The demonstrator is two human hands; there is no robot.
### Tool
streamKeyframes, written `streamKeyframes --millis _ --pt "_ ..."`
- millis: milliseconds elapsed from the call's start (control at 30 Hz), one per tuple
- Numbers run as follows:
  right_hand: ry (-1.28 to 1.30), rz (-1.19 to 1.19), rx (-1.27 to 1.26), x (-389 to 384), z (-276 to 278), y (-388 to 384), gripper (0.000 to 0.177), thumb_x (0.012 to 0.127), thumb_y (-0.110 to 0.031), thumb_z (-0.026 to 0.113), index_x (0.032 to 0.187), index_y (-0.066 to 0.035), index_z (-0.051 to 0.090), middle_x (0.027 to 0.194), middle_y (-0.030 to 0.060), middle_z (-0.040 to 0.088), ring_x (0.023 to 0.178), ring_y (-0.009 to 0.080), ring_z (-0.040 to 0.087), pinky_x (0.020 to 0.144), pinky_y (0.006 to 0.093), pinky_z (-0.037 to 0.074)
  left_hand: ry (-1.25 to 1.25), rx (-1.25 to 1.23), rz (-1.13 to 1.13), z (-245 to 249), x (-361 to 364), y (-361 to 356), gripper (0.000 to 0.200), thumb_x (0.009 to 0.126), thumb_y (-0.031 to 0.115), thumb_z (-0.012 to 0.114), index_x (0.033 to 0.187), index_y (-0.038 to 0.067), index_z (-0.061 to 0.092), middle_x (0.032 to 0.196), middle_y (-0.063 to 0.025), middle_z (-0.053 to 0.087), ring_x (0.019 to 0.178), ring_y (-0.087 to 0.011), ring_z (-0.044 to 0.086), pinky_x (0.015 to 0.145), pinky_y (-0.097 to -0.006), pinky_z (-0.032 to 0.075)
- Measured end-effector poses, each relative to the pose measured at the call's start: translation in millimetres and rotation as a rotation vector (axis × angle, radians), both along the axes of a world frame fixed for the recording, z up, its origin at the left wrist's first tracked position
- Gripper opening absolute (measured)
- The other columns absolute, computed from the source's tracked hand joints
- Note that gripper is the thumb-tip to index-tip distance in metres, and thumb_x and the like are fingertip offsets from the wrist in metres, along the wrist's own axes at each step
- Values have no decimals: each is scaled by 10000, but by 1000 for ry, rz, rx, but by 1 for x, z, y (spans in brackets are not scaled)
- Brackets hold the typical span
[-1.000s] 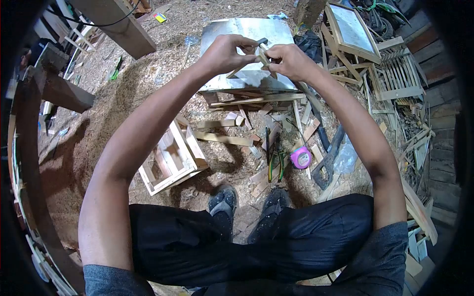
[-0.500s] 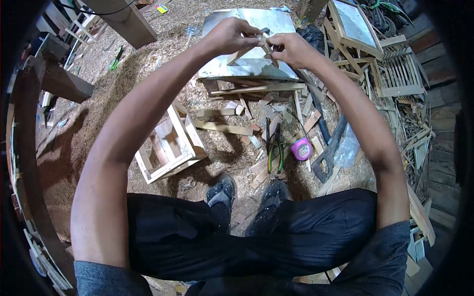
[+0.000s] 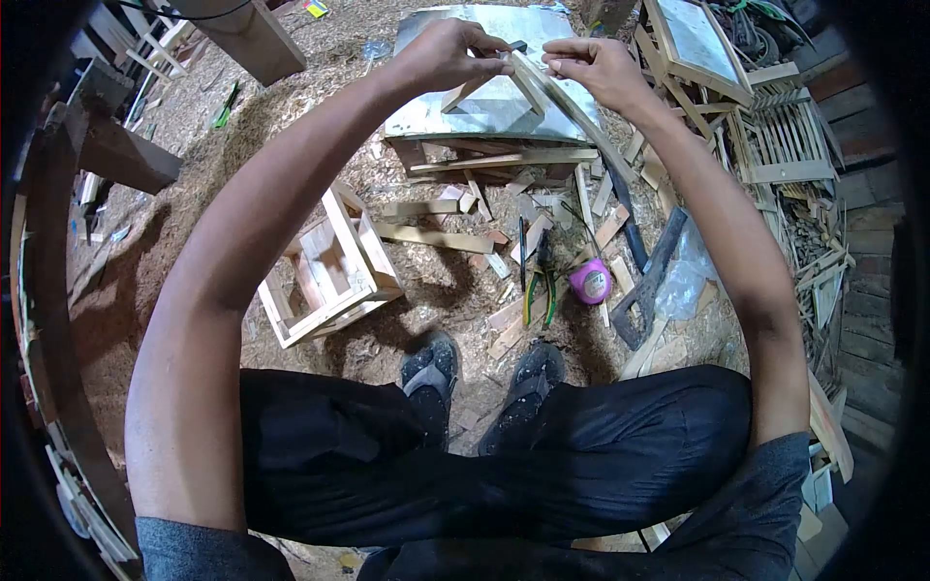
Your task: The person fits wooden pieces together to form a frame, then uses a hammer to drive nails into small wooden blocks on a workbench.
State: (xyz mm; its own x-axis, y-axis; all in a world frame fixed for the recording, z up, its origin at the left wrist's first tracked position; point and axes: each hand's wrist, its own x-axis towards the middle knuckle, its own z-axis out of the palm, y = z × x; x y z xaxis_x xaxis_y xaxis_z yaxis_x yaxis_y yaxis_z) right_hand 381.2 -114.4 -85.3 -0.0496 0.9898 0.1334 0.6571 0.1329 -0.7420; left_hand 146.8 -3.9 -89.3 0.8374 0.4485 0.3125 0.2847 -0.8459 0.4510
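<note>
Over a pale, box-like work surface (image 3: 412, 119) at the top centre, my left hand (image 3: 453, 56) pinches the upper end of a small wooden frame (image 3: 528, 89) made of narrow strips. A small dark object (image 3: 518, 46) lies right by its fingertips; I cannot make out what it is. My right hand (image 3: 599, 73) is just to the right, its thumb and forefinger close together near the frame's top; whether anything is between them is too small to tell. A long strip (image 3: 576, 114) slants from the frame down to the right.
On the shavings-covered floor lie a slatted wooden frame (image 3: 334, 266), pliers (image 3: 541, 290), a pink tape measure (image 3: 591, 281), a handsaw (image 3: 654, 281) and wood offcuts. More wooden frames (image 3: 697, 48) stand at the upper right. Thick posts (image 3: 242, 41) rise at the upper left.
My right hand has moved up and right, away from the wooden pieces. My left hand has shifted slightly up. The long slanting strip now shows below my right hand.
</note>
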Motion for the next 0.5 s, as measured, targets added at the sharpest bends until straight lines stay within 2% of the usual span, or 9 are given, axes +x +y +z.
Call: streamKeyframes --millis 33,100,133,167,233,300,433,500 --pt "-1 -1 1 -3 -3 -2 338 953 -178 635 1224 24 637 1082 125 710 956 158 683 862 282 543 -4 -23 7 1 0 -2 347 857 333 742 1110 95 739 936 -121 718 814 -226 678 717 -377 536" --pt "233 -26 32 -7 -10 -3 254 949 -108 622 1143 49 666 961 124 718 836 141 697 737 259 571 -21 -11 -12 0 -2 -3 345 857 330 744 1110 96 739 935 -120 717 814 -224 678 716 -373 536" --pt "279 -35 31 -7 -15 -2 249 967 -106 599 1146 57 657 952 128 714 824 143 694 718 260 574 -38 1 -30 -1 -2 -2 343 857 327 745 1110 96 738 934 -119 717 813 -222 679 714 -369 536" --pt "278 -34 38 -6 -18 -1 249 967 -106 599 1146 57 657 952 128 714 824 143 694 718 260 574 -66 -8 -46 -2 -3 -2 345 850 327 751 1104 94 740 953 -117 716 825 -224 680 720 -369 536" --pt "436 -2 7 -7 -19 -5 265 971 -121 606 1170 51 646 964 110 711 789 119 672 724 247 567 -91 -19 -73 -3 -4 -3 348 846 318 754 1108 89 736 980 -124 709 846 -242 678 728 -368 534" --pt "453 -36 5 -10 -18 -9 271 967 -149 623 1167 30 659 929 75 711 743 92 637 685 234 537 -86 11 -79 -2 -4 -3 341 848 284 753 1121 81 726 1019 -158 697 888 -277 678 761 -376 537" --pt "461 -135 -39 -26 -9 -13 260 951 -182 655 1145 -14 694 862 16 691 719 60 601 672 204 497 -81 52 -79 -1 -6 -4 339 858 281 743 1112 57 722 1026 -164 701 902 -292 684 781 -382 546" --pt "564 -203 -21 -32 -14 -9 263 947 -179 662 1136 1 694 868 35 693 730 70 609 684 212 506 -105 31 -93 -1 -5 -4 348 857 287 742 1112 51 720 1014 -169 700 892 -292 683 773 -385 545"
